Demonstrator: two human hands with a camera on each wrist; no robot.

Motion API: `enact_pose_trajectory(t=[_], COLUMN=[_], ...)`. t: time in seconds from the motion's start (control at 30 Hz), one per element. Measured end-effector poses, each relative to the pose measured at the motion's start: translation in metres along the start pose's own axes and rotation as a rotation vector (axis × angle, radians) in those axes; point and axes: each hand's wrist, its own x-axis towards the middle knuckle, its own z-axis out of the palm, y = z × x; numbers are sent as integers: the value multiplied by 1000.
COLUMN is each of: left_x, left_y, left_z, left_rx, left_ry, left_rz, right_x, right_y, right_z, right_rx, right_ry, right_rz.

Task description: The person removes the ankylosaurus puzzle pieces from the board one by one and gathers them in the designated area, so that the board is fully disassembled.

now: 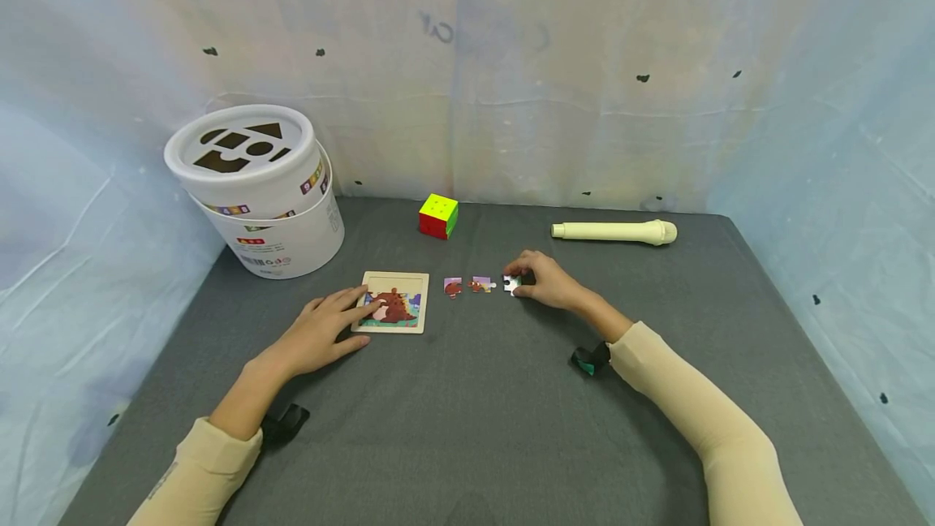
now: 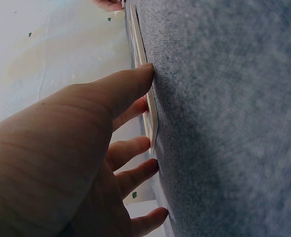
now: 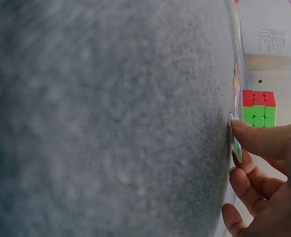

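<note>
Left fingers (image 1: 358, 314) loosely outspread, right fingers (image 1: 522, 262) in a pinch.

White tub, cube and pale microphone stood out at the table's far side

The white tub (image 1: 295, 242) occupied the far left corner, its lid (image 1: 294, 139) pierced with dark cut-out shapes and its wall carrying coloured printing. To its right, well apart, sat the cube (image 1: 438, 216), yellow on top, with red and green sides showing. Farther right, the pale yellow toy microphone (image 1: 606, 232) lay flat, rounded head pointing right. Grey cloth (image 1: 475, 437) covered the table. Pale sheeting (image 1: 526, 136), dotted with small dark spots, rose behind and at both sides.
</note>
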Motion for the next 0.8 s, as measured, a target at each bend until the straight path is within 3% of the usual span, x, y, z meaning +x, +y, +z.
enact_pose_trajectory(t=[0.5,0.8], left_x=[1,0], left_y=[1,0], left_z=[0,1], left_rx=[-32,-2], left_ry=[-1,-1], left_rz=[-8,18], right_x=[-1,-2], right_y=[-5,-6], right_z=[1,0], right_rx=[-45,-56], right_ry=[10,10], right_rz=[25,38])
